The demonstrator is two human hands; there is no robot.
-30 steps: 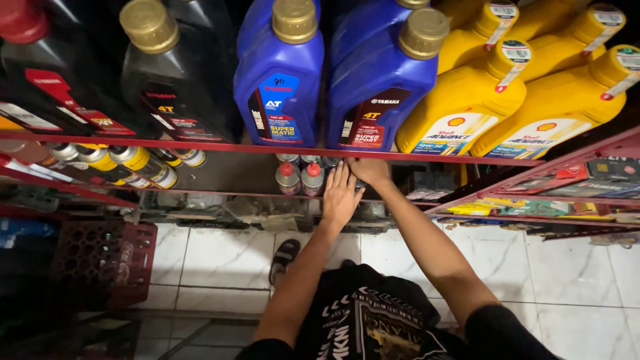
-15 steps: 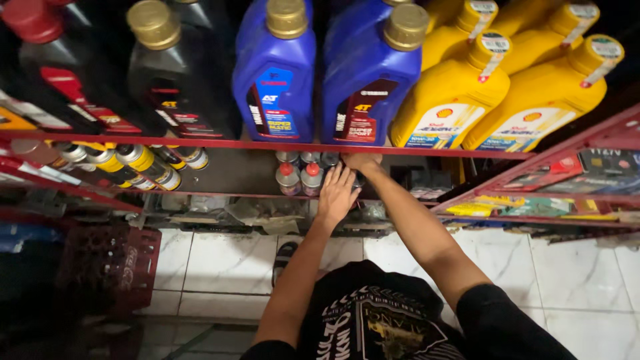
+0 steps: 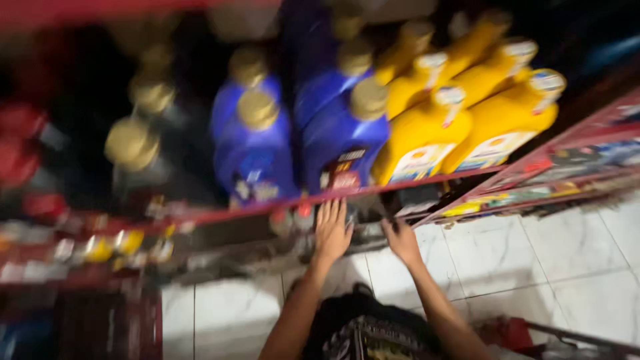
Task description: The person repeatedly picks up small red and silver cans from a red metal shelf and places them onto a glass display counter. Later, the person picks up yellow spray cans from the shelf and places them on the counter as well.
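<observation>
Both hands at the lower shelf, under the row of oil jugs.

Our left hand [image 3: 332, 230] lies flat and spread, fingers together, against the small red-capped bottles [image 3: 293, 217] on the lower shelf [image 3: 233, 243]; our right hand [image 3: 402, 240] reaches in just beside it, and we cannot tell (too blurred) whether it grips anything. The bottles look light, stiff and smooth, best pinched round the body. Above stand blue jugs [image 3: 340, 133] and yellow jugs [image 3: 467, 127]; below is a white tiled floor [image 3: 533, 260].
</observation>
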